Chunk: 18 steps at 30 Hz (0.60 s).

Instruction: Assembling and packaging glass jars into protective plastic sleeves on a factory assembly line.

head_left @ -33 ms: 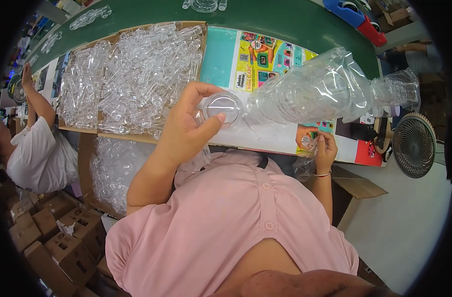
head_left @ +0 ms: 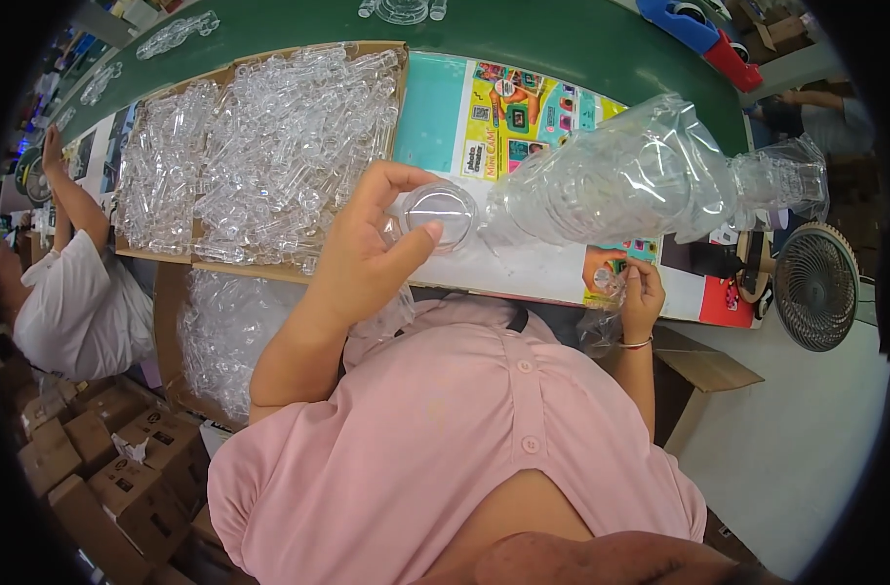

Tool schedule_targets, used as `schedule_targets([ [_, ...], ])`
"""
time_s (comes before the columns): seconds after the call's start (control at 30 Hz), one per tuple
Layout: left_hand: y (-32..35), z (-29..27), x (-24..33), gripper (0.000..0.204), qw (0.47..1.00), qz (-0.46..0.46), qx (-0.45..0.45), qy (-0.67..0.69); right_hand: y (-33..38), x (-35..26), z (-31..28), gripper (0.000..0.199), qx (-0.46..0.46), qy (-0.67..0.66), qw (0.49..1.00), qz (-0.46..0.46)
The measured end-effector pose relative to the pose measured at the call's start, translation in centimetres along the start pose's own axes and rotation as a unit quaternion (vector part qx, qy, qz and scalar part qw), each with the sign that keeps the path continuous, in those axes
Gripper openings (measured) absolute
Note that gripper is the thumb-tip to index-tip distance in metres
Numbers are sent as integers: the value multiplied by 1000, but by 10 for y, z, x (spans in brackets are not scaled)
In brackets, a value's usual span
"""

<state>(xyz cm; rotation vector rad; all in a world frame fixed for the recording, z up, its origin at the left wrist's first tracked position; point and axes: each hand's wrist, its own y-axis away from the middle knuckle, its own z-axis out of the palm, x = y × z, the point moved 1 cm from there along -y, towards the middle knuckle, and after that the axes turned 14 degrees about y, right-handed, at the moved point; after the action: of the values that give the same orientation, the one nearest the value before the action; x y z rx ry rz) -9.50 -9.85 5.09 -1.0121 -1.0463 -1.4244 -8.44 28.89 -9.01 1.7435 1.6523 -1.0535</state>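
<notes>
Evidently, the left hand (head_left: 367, 255) was raised above the worktop (head_left: 562, 39) so that the small round clear plastic cap (head_left: 437, 214) faced the eye; its grip was narrow, thumb and fingers pinching the cap at its rim. The right hand (head_left: 640, 292) lay lower, at the worktop's near edge, its grip closed on a small clear plastic piece (head_left: 611, 283) whose shape could not be told. A large crinkled transparent plastic bag (head_left: 640, 175) rested between the hands on the colourful printed cardboard sheet (head_left: 523, 117). A shallow cardboard tray heaped with clear plastic parts (head_left: 259, 146) stood just beside the left hand, within easy reach. A round grey fan (head_left: 815, 288) stood to the right.
</notes>
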Motion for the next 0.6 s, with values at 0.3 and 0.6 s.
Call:
schedule_targets([
  [0.3, -2, -5, -9, 21, 996, -20, 21, 85, -1, 0, 0, 16, 0, 12, 1000, -8],
  [0.6, -3, -6, -17, 27, 995, 2, 25, 97, 0, 4, -1, 16, 8, 9, 1000, -9],
])
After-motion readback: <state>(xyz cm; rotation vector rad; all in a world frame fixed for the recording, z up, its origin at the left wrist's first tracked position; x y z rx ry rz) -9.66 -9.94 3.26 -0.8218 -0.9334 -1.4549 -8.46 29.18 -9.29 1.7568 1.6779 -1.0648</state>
